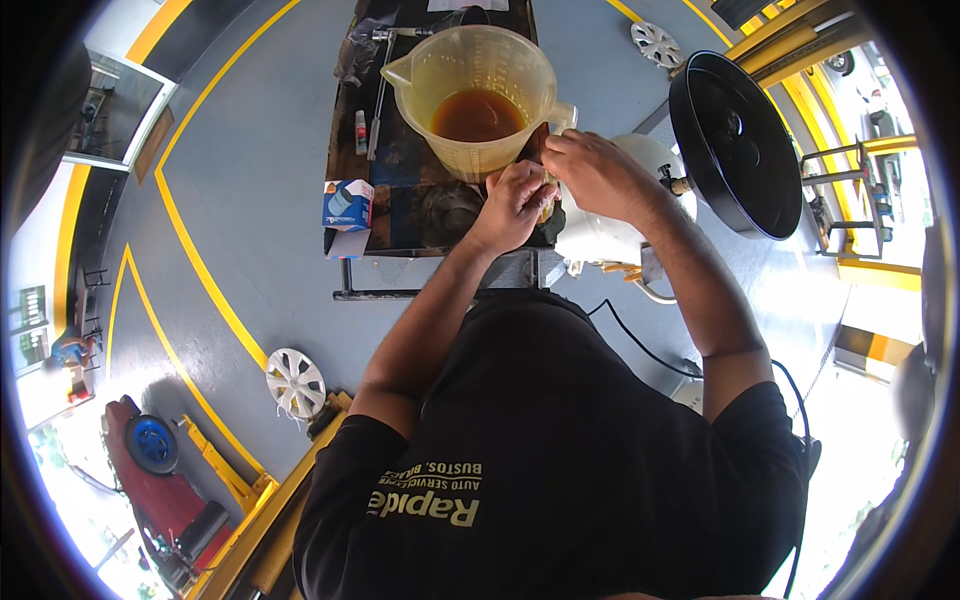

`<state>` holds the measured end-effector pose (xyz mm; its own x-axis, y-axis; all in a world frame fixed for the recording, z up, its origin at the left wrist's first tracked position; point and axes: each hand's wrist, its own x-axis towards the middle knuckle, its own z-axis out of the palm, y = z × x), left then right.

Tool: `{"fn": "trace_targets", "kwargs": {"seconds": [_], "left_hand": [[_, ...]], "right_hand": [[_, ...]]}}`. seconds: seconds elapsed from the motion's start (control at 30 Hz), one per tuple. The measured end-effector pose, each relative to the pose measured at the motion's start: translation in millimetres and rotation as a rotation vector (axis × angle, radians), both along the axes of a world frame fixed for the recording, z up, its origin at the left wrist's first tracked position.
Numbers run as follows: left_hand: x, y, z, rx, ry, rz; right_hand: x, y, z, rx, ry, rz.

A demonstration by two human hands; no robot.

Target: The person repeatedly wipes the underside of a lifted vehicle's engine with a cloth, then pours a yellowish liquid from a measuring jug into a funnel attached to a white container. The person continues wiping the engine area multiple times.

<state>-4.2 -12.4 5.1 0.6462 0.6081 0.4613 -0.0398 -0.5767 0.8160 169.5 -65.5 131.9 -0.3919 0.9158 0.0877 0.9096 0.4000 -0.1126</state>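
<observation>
My left hand [518,200] and my right hand [595,172] meet just in front of a large translucent measuring jug [425,95] on the workbench. The fingers of both are closed around something small, partly yellowish, which they mostly hide; I cannot make out what it is. Amber-brown liquid [478,115] stands in the bottom of the jug. The jug's handle points right, close above my right hand. Left of my left hand, a dark crumpled cloth [447,212] lies on the bench.
A blue-and-white box [348,204] stands at the bench's near left corner, with a small white-and-red bottle [360,132] and a long-handled ratchet [381,95] beyond it. On the right, a black round pan [738,145] rises beside a white tank [595,228]. Wheel covers [296,382] rest on the floor.
</observation>
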Motion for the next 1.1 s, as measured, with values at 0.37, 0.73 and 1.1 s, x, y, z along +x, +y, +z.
{"fn": "trace_targets", "kwargs": {"seconds": [0.37, 0.73, 1.1], "left_hand": [[-8.7, 0.9, 5.8, 0.06, 0.083, 0.0], [-10.7, 8.1, 8.1, -0.078, 0.069, -0.086], [-9.2, 7.2, 1.2, -0.841, -0.102, -0.331]], "right_hand": [[-1.3, -12.1, 6.2, 0.068, 0.216, -0.05], [-3.0, -12.8, -19.6, 0.112, -0.227, 0.045], [-3.5, 2.9, -14.6, -0.041, -0.114, -0.008]]}}
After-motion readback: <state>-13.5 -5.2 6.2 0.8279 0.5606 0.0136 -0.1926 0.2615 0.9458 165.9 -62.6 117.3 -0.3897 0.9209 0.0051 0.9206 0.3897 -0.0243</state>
